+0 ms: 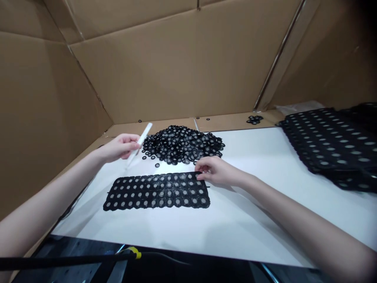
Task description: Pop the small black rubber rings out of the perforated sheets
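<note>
A slim white stick (143, 135) is pinched between the thumb and fingers of my left hand (122, 147), tilted above the white board. My right hand (211, 169) has its fingers bent together at the top right corner of a black mat (156, 191) with rows of pale round spots. Whether the fingertips grip the mat's corner or a small piece over it is too small to tell. Behind the mat, between my hands, lies a heap of small black rings with pale centres (179, 143). A few loose rings (157, 165) lie in front of the heap.
Dotted black mats (330, 141) are stacked at the right. A small ring cluster (255, 120) lies at the back on cardboard. Cardboard walls (165, 70) enclose the back and sides of the white board (253, 232). A black cable with yellow tape (135, 252) crosses the front.
</note>
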Action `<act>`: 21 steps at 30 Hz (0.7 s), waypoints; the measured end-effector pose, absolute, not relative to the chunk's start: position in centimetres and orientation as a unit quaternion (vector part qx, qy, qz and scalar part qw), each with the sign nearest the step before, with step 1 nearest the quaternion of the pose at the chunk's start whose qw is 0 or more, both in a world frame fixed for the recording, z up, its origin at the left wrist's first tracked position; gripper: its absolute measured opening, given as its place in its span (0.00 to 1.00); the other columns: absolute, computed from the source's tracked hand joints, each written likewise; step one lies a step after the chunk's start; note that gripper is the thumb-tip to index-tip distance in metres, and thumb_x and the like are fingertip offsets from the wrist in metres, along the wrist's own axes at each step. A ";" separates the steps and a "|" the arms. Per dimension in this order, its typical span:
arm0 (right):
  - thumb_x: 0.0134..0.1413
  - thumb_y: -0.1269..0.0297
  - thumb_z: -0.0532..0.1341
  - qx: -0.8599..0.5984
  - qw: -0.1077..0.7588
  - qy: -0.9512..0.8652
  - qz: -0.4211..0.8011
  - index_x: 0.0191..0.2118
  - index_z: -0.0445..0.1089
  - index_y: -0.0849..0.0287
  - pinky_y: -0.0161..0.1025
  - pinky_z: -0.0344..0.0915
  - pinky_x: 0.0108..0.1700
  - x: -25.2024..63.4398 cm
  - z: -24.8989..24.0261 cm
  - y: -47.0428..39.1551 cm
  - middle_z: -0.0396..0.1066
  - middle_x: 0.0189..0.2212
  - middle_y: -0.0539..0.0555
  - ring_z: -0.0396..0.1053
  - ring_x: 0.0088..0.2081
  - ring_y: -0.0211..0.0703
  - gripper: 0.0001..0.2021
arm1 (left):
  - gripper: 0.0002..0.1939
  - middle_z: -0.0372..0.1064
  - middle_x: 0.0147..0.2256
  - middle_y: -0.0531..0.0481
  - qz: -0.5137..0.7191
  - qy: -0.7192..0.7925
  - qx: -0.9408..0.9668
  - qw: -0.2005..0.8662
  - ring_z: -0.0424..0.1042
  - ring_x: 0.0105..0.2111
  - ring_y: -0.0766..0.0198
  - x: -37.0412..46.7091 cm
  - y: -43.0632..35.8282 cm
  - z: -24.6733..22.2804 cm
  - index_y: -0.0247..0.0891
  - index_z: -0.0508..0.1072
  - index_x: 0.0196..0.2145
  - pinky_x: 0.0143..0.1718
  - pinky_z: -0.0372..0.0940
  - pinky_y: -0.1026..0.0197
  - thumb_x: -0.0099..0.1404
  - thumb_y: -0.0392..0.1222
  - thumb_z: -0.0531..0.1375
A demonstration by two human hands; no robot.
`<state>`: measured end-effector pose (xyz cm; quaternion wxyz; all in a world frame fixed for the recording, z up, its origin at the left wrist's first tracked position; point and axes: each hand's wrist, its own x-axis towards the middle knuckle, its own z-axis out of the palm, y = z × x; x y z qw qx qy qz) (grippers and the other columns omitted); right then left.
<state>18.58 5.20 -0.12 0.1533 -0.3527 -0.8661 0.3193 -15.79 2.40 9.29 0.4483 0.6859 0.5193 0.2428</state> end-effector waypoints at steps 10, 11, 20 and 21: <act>0.45 0.72 0.65 -0.357 0.205 -0.861 0.298 0.29 0.69 0.59 0.35 0.58 0.34 18.2 -0.5 4.4 0.68 0.28 0.49 0.63 0.31 0.38 0.04 | 0.11 0.60 0.25 0.56 0.307 0.346 0.763 0.452 0.62 0.21 0.74 -3.5 1.6 4.6 0.35 0.61 0.30 0.21 0.59 0.71 0.58 0.41 0.61; 0.45 0.72 0.65 -0.359 0.205 -0.858 0.304 0.29 0.69 0.59 0.35 0.58 0.34 18.2 -0.5 4.4 0.69 0.28 0.49 0.64 0.31 0.38 0.04 | 0.10 0.59 0.25 0.56 0.316 0.343 0.781 0.415 0.61 0.22 0.73 -3.1 1.5 4.1 0.35 0.62 0.29 0.22 0.58 0.70 0.58 0.41 0.61; 0.52 0.70 0.58 -0.351 0.209 -0.855 0.318 0.28 0.71 0.60 0.35 0.58 0.33 18.4 -0.6 4.8 0.69 0.26 0.50 0.64 0.29 0.37 0.05 | 0.03 0.62 0.23 0.58 0.179 0.355 0.838 0.373 0.60 0.24 0.71 -2.4 1.3 2.1 0.36 0.66 0.30 0.27 0.54 0.69 0.58 0.37 0.57; 0.53 0.70 0.58 -0.351 0.209 -0.857 0.314 0.28 0.70 0.60 0.35 0.58 0.33 18.4 -0.6 4.8 0.69 0.26 0.51 0.64 0.29 0.38 0.06 | 0.03 0.62 0.24 0.58 0.200 0.359 0.823 0.392 0.60 0.24 0.71 -2.3 1.4 1.9 0.36 0.66 0.30 0.27 0.54 0.68 0.58 0.38 0.57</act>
